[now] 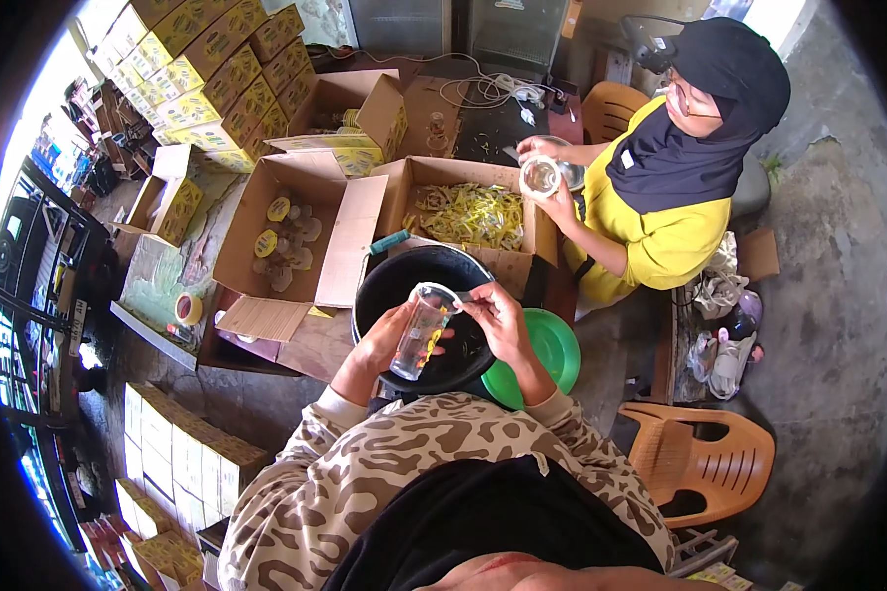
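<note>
My left hand [384, 340] is wrapped round a clear plastic cup [422, 340] with a pale rim and yellow and red print on its side. The cup is tilted over a black bucket [365, 295]. At the cup's rim, the fingers of my right hand [501, 323] are pinched together. A small dark piece shows by those fingertips, but I cannot make out what it is. A teal-handled tool [389, 242] lies across the bucket's far left edge. Under my right forearm is a green basin [552, 350].
Beyond the bucket, an open carton [394, 202] holds yellow strips [473, 215]. Left of it, another carton [241, 236] contains several cups. A co-worker in yellow [660, 212] holds a clear container [540, 179]. An orange chair [700, 463] stands right; stacked cartons [207, 89] rise far left.
</note>
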A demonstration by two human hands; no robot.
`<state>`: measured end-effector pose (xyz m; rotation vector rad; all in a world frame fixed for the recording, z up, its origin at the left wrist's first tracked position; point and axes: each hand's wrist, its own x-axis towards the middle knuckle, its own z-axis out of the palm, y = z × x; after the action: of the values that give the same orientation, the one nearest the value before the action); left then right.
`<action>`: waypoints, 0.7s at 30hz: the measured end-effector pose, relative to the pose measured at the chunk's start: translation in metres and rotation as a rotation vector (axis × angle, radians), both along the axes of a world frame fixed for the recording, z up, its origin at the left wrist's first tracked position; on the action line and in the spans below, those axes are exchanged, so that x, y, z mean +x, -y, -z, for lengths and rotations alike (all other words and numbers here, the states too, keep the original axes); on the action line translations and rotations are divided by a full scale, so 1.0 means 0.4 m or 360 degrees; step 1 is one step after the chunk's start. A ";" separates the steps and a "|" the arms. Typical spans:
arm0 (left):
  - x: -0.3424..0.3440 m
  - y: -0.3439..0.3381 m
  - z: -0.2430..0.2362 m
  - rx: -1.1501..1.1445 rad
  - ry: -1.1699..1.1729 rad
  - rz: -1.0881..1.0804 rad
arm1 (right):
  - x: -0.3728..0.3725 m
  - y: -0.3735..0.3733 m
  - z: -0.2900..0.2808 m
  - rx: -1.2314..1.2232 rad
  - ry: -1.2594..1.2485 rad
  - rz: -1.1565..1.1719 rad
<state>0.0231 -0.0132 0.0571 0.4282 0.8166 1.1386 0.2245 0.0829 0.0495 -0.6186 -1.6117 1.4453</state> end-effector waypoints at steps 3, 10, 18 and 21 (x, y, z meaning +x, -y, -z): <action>-0.017 0.009 -0.003 0.0111 0.0106 0.0248 | 0.001 0.022 -0.056 0.0575 0.0232 0.0106; -0.001 0.009 -0.041 0.0479 -0.0710 0.0084 | 0.008 0.020 -0.087 0.0604 0.0088 0.0200; 0.016 0.014 -0.070 0.0793 -0.1344 -0.0054 | 0.020 0.024 -0.056 0.1039 0.0388 0.0417; 0.018 0.009 -0.069 0.0891 -0.1627 -0.0131 | 0.024 0.032 -0.065 0.1109 0.0433 0.0480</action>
<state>0.0303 -0.0169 0.0848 1.5298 1.3860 1.1978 0.2342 0.0703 0.0754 -0.6188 -1.9796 0.5320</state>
